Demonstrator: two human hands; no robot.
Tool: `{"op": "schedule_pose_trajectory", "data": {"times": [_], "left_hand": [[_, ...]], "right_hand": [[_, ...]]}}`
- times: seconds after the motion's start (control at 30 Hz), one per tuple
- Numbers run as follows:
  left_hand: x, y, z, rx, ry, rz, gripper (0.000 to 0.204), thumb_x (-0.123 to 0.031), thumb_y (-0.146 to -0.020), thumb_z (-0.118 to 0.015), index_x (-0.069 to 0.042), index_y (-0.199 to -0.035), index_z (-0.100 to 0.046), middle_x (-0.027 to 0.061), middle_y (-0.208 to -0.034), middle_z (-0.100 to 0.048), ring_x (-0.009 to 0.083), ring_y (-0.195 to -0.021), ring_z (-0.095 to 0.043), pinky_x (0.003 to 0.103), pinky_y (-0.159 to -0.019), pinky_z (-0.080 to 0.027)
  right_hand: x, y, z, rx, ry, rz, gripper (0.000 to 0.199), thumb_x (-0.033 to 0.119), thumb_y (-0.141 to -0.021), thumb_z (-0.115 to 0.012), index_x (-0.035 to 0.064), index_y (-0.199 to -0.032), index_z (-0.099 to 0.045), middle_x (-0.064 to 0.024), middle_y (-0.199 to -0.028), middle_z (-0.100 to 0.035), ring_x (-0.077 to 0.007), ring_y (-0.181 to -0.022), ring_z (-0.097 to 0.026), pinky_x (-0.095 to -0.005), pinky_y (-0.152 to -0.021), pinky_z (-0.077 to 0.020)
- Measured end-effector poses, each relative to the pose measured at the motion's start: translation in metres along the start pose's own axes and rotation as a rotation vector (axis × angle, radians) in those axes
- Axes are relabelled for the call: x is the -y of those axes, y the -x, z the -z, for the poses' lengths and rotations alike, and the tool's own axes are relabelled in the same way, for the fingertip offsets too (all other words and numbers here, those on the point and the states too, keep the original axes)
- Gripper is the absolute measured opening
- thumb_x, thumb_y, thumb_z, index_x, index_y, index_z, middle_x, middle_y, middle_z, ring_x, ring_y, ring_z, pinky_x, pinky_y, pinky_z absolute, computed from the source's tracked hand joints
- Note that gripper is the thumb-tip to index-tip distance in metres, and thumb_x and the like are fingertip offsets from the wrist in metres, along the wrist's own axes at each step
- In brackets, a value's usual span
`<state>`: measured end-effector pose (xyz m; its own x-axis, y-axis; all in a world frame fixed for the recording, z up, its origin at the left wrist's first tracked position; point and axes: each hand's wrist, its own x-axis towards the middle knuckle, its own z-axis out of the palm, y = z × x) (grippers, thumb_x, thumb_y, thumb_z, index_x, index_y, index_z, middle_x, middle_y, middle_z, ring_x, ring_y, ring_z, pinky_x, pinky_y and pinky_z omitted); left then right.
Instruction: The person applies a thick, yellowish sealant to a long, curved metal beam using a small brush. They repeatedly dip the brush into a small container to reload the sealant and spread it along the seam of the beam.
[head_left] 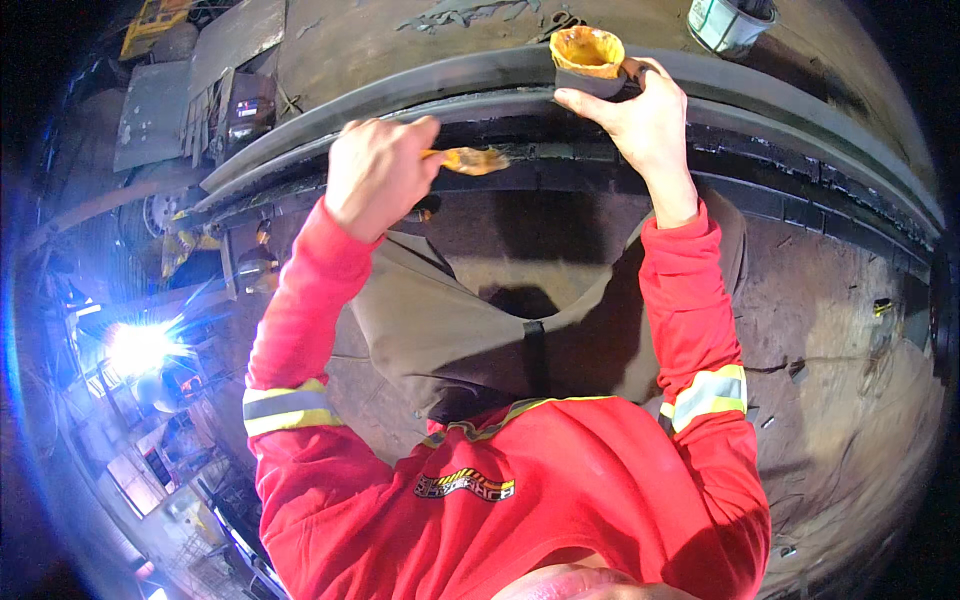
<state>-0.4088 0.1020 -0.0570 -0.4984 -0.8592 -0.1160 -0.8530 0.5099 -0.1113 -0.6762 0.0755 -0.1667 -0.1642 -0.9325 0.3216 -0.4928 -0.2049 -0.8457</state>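
My left hand (378, 175) is closed around the handle of a small brush (472, 160). Its bristles, loaded with yellow-orange paste, touch the dark curved rubber band (780, 195) in front of me. My right hand (640, 118) holds a small dark cup (588, 60) of the same yellow paste by its side, resting it on the grey upper rim (420, 85) of the band, just right of the brush. Both arms wear red sleeves with reflective stripes.
A white bucket (725, 22) stands at the top right on the rusty surface beyond the band. Metal plates and scrap (200, 90) lie at the upper left. A bright welding glare (140, 345) shines at the left. A dirt floor (850, 400) lies to the right.
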Motion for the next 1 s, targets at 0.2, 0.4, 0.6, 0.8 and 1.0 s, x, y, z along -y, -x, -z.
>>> {"op": "schedule_pose_trajectory", "data": {"times": [0.2, 0.4, 0.6, 0.8, 1.0], "left_hand": [[-0.016, 0.049, -0.018, -0.264, -0.049, 0.106, 0.022, -0.023, -0.078, -0.079, -0.010, -0.078, -0.060, 0.0060, -0.072, -0.058, 0.0273, -0.073, -0.058, 0.041, -0.069, -0.043], [-0.034, 0.071, -0.078, -0.535, 0.033, 0.220, 0.020, -0.017, -0.073, -0.085, -0.012, -0.079, -0.067, 0.0022, -0.077, -0.063, 0.0238, -0.073, -0.057, 0.038, -0.069, -0.043], [-0.047, 0.067, -0.080, -0.612, 0.168, 0.268, 0.020, -0.017, -0.073, -0.086, -0.011, -0.082, -0.069, 0.0020, -0.081, -0.067, 0.0234, -0.075, -0.059, 0.037, -0.071, -0.043], [-0.025, 0.035, -0.029, -0.561, 0.039, 0.092, 0.018, -0.021, -0.077, -0.083, -0.014, -0.090, -0.072, 0.0013, -0.081, -0.066, 0.0237, -0.078, -0.059, 0.037, -0.074, -0.042], [-0.012, -0.025, -0.045, -0.374, -0.126, -0.229, 0.015, -0.017, -0.075, -0.076, -0.013, -0.087, -0.067, 0.0017, -0.083, -0.060, 0.0224, -0.085, -0.059, 0.037, -0.080, -0.042]], "right_hand": [[-0.001, 0.000, 0.000, -0.029, 0.031, 0.038, 0.074, 0.044, -0.059, -0.094, -0.0084, -0.105, -0.072, -0.0189, -0.098, -0.070, -0.0294, -0.089, -0.071, -0.0365, -0.084, -0.0547], [0.002, 0.001, 0.000, -0.022, 0.020, 0.005, 0.073, 0.043, -0.059, -0.095, -0.0095, -0.104, -0.071, -0.0182, -0.099, -0.070, -0.0282, -0.091, -0.071, -0.0361, -0.085, -0.0547], [0.000, 0.001, -0.001, -0.024, 0.015, -0.004, 0.073, 0.043, -0.058, -0.095, -0.0104, -0.103, -0.071, -0.0198, -0.101, -0.070, -0.0287, -0.093, -0.071, -0.0362, -0.087, -0.0547], [-0.002, 0.000, 0.002, -0.035, 0.046, -0.005, 0.077, 0.046, -0.058, -0.094, -0.0103, -0.105, -0.071, -0.0210, -0.103, -0.070, -0.0298, -0.094, -0.071, -0.0373, -0.088, -0.0546], [-0.003, -0.002, 0.000, -0.040, 0.019, -0.005, 0.077, 0.047, -0.058, -0.094, -0.0100, -0.105, -0.071, -0.0212, -0.099, -0.070, -0.0303, -0.092, -0.071, -0.0379, -0.088, -0.0546]]}}
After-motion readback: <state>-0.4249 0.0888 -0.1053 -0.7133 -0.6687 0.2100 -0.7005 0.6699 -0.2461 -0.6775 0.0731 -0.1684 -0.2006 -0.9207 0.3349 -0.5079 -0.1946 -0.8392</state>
